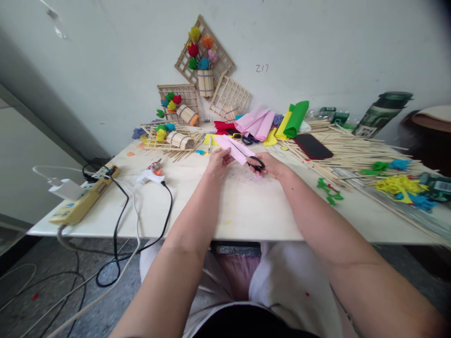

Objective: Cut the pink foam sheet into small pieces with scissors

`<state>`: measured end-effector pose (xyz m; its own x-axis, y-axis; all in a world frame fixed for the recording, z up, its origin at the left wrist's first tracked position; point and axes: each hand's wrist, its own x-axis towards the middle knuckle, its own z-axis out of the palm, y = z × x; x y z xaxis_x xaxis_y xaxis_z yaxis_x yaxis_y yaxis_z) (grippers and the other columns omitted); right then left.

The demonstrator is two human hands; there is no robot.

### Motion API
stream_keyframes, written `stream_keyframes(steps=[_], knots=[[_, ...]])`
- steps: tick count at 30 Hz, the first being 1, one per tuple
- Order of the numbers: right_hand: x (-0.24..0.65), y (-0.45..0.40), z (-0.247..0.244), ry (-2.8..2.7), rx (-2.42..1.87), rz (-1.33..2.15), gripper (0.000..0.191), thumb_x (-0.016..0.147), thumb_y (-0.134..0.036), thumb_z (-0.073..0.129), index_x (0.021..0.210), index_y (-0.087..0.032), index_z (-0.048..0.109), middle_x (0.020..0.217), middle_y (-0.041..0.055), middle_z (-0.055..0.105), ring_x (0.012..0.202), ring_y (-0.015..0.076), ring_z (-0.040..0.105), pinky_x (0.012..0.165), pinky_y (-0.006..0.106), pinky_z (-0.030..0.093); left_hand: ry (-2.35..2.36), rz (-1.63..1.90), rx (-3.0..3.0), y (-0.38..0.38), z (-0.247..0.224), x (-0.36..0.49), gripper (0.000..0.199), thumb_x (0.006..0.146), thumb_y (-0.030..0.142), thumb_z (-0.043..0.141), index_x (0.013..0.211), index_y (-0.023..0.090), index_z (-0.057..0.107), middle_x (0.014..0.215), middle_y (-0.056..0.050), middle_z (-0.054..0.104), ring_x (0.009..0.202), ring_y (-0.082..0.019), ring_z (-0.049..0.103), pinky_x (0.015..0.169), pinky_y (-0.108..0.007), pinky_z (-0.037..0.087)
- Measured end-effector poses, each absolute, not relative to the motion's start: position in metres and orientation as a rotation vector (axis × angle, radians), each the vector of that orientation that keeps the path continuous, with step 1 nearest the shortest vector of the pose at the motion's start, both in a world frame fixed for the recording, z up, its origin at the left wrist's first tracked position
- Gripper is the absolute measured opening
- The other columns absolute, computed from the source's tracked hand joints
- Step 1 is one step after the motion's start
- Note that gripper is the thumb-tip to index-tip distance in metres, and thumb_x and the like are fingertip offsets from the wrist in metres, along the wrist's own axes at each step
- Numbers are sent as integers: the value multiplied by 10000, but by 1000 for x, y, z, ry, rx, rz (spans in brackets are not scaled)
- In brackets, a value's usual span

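Note:
Above the middle of the white table, my left hand (221,162) is closed on the lower left edge of a pink sheet (237,148), which looks like crepe paper or felt. My right hand (269,164) grips the black handles of a pair of scissors (256,164). Their blades run up and left along the pink sheet; whether they are parted I cannot tell. Behind the sheet lie rolled pink sheets (255,123), a green roll (296,119) and a yellow piece (284,123).
A white glue gun (151,176) and a yellow power strip (82,197) with trailing cables lie at the left. Wooden sticks (345,145), a phone (313,146) and a dark bottle (382,114) are at the right. Lattice frames with colourful flowers (203,47) lean on the wall.

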<state>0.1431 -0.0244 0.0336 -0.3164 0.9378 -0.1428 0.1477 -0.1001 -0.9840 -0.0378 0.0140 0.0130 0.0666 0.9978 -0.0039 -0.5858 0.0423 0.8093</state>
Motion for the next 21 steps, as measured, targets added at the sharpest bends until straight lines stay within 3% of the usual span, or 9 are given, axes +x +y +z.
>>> stream_keyframes(steps=[15,21], knots=[[146,-21,27,-1406,-1060,1595,246,851,-326,618,730,-134,525,516,-11,531,322,51,407,272,165,208,677,1353,801,12,13,-37,105,738,87,636,815,146,596,697,-6,684,676,-111,668,869,-320,532],[145,-16,22,-1421,-1018,1540,288,773,-344,701,683,-141,516,477,-38,496,304,34,351,274,166,226,685,1352,793,13,13,-38,94,749,75,614,821,135,611,718,-22,695,689,-127,677,909,-359,515]])
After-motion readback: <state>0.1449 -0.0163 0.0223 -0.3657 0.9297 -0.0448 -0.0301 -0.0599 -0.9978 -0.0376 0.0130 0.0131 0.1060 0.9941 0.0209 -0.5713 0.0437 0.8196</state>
